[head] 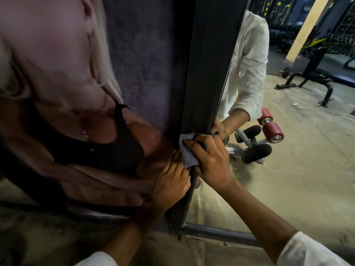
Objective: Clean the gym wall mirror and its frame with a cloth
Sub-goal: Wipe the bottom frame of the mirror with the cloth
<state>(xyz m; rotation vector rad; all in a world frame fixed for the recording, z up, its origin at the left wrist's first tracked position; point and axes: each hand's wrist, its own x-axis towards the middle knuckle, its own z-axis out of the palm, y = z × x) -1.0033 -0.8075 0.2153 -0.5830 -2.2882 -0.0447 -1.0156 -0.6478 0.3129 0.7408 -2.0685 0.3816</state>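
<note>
The wall mirror [288,169] fills the right half of the view, bordered on its left by a black vertical frame [209,64]. My right hand [211,160] grips a grey cloth [187,152] and presses it against the lower part of that frame. My left hand [171,183] lies just below and left of the cloth, fingers against the frame's outer edge and the wall poster; whether it pinches the cloth I cannot tell. The mirror reflects my hand and white sleeve.
A large poster [76,112] of a muscular torso covers the wall left of the frame. The frame's bottom rail [221,233] runs near the floor. Reflected in the mirror are a red-roller bench [269,127], a black bench stand [311,79] and a yellow pillar [311,25].
</note>
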